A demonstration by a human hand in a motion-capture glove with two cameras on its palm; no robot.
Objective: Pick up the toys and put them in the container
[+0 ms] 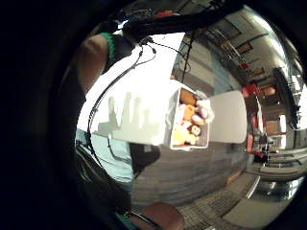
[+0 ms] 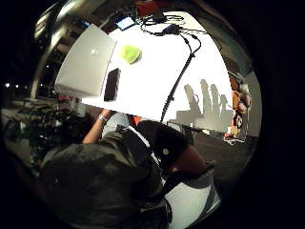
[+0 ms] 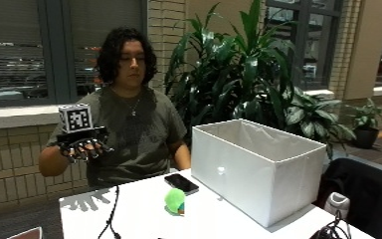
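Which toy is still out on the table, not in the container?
The green toy, lying on the white table beside the black phone. The orange and yellow toys already sit inside the white container. The gloved right hand holds nothing.

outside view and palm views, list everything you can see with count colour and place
container: one, white, on the table beside the phone
toys in container: several, orange, yellow and pink, inside it
green toy: one, green, on the table beside the phone
phone: one, black, on the table
laptop: one, silver, closed, at the table's edge
table: one, white
plants: green, behind the container
hands: gloved right hand raised above the table, fingers relaxed, holding nothing
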